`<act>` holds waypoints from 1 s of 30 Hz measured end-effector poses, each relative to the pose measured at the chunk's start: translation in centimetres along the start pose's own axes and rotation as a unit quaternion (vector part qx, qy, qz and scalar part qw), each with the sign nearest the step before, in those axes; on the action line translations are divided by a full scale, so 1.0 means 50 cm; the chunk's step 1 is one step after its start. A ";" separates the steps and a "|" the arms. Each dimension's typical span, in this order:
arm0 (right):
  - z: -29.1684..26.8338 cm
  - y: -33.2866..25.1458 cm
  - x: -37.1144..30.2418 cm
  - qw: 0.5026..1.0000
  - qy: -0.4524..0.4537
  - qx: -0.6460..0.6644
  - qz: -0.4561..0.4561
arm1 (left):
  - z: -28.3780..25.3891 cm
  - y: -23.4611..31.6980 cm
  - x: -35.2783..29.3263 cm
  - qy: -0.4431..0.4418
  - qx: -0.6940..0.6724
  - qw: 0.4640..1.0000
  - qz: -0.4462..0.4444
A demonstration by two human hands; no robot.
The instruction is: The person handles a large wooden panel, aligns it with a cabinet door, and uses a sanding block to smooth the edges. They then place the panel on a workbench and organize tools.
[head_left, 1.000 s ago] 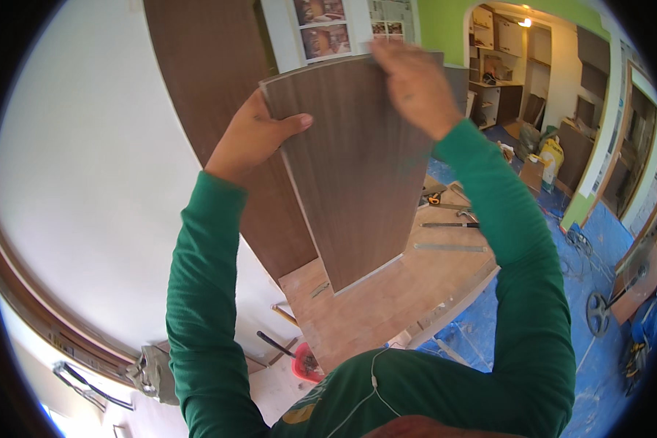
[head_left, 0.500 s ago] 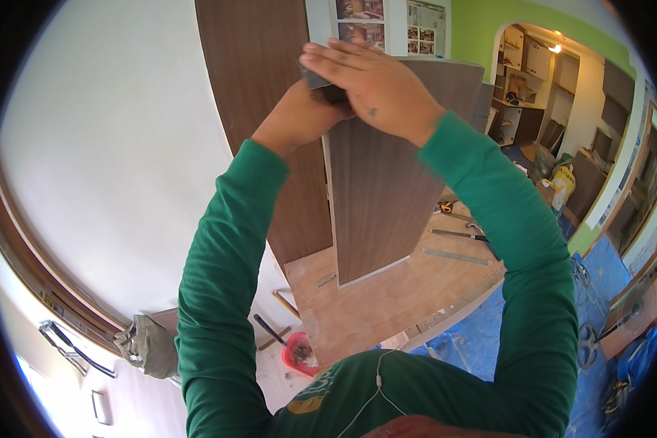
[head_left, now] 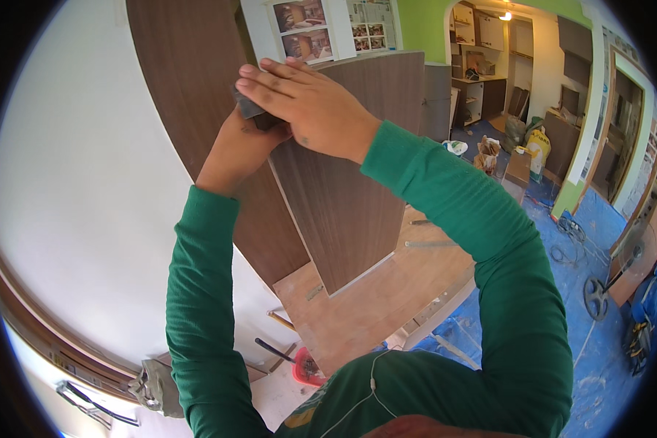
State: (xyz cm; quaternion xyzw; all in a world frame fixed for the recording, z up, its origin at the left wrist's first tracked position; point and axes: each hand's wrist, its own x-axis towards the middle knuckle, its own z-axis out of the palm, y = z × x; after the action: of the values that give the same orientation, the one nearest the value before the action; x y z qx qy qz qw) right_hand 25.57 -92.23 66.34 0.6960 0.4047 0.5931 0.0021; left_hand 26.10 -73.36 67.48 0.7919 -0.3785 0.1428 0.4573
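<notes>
An upright brown wood-grain panel (head_left: 350, 175) stands on a light wooden board (head_left: 372, 314). At its upper left edge, my left hand (head_left: 233, 150) is closed around a dark grey block (head_left: 248, 106), whose exact kind I cannot make out. Over the block lies my right hand (head_left: 310, 106), its fingers stretched out flat and its palm turned down. The right thumb and part of the left hand's fingers are hidden. Behind the hands, a second, taller brown panel (head_left: 190, 80) leans along the white wall.
A metal strip (head_left: 431, 244) lies on the board. Below are a red dustpan (head_left: 309, 367) and a grey bag (head_left: 157, 387). Blue sheeting (head_left: 555, 292) covers the floor at right, with cables (head_left: 573, 233) on it. Past the archway stand cabinets (head_left: 482, 98) and a yellow sack (head_left: 537, 150).
The view has swung to the right, so the panels and both hands sit farther left in the picture. My hands keep the same hold on the block at the panel's upper edge.
</notes>
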 end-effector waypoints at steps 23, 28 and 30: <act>-0.035 0.113 -0.091 0.991 0.005 -0.085 0.105 | 0.016 0.020 -0.003 0.028 -0.023 0.999 -0.003; -0.097 0.319 -0.276 0.972 0.057 -0.140 0.181 | 0.025 0.016 0.010 0.031 -0.035 0.999 -0.026; -0.081 0.383 -0.376 0.951 0.013 -0.136 0.278 | 0.033 0.023 0.014 0.042 -0.022 0.998 -0.035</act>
State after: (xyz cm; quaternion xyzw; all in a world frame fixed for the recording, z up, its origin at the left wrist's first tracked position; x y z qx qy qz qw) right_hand 33.53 -117.68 61.29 0.7666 0.1106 0.6283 -0.0733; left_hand 25.53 -75.37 67.69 0.7877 -0.3338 0.1513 0.4952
